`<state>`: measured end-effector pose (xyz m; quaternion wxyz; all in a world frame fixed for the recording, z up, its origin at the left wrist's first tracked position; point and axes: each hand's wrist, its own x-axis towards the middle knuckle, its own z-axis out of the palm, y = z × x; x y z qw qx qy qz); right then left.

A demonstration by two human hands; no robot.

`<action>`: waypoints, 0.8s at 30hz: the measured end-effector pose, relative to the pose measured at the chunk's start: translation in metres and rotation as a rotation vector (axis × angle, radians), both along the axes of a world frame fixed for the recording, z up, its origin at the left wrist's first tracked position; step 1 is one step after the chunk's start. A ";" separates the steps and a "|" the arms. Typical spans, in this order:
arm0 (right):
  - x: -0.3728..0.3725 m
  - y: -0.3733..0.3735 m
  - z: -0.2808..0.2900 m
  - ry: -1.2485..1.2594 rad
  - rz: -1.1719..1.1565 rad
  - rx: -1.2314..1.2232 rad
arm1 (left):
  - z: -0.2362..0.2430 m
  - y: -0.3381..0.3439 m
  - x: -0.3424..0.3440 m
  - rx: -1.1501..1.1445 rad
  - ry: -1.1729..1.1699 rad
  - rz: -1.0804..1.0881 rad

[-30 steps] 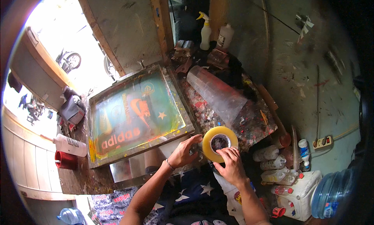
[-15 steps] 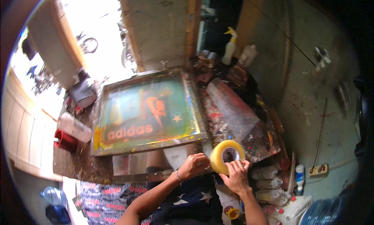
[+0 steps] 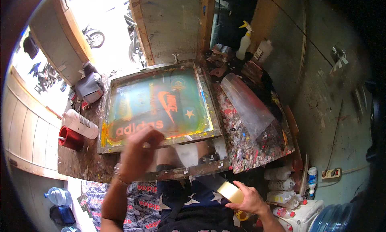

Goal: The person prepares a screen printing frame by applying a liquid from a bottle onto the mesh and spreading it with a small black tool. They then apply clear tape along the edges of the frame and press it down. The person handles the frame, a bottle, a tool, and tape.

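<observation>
My right hand (image 3: 251, 200) grips a roll of clear yellowish packing tape (image 3: 230, 192) in front of the table's near edge. Its thumb and fingers close round one side of the roll. My left hand (image 3: 141, 151), smeared by motion, is over the near edge of a framed printing screen (image 3: 193, 136); whether its fingers hold anything cannot be made out. The screen's green mesh (image 3: 140, 99) bears orange lettering and shapes, and yellow stains run along its border. It lies tilted on the worktable (image 3: 86, 161).
Right of the screen, a rolled clear plastic sheet (image 3: 249, 103) rests on a paint-crusted surface (image 3: 257, 159). A spray bottle (image 3: 244, 45) stands at the back. On the left are a red container (image 3: 70, 138) and a white bottle (image 3: 80, 123). A wall socket (image 3: 331, 174) is at right.
My left hand has moved away from the tape roll, leftward and up over the screen's near edge. My right hand has lowered the roll toward me and turned it edge-on.
</observation>
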<state>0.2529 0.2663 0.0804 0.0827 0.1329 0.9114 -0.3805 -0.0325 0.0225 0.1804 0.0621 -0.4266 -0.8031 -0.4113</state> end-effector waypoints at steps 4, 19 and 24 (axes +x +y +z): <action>-0.001 0.016 -0.011 -0.172 0.035 -0.314 | 0.016 -0.019 -0.005 -0.212 0.080 -0.143; -0.020 0.027 0.033 -0.248 0.059 -0.394 | 0.058 -0.073 0.035 0.097 -0.069 0.016; -0.018 0.027 0.155 0.299 0.388 0.064 | 0.068 -0.170 0.043 0.645 0.172 0.130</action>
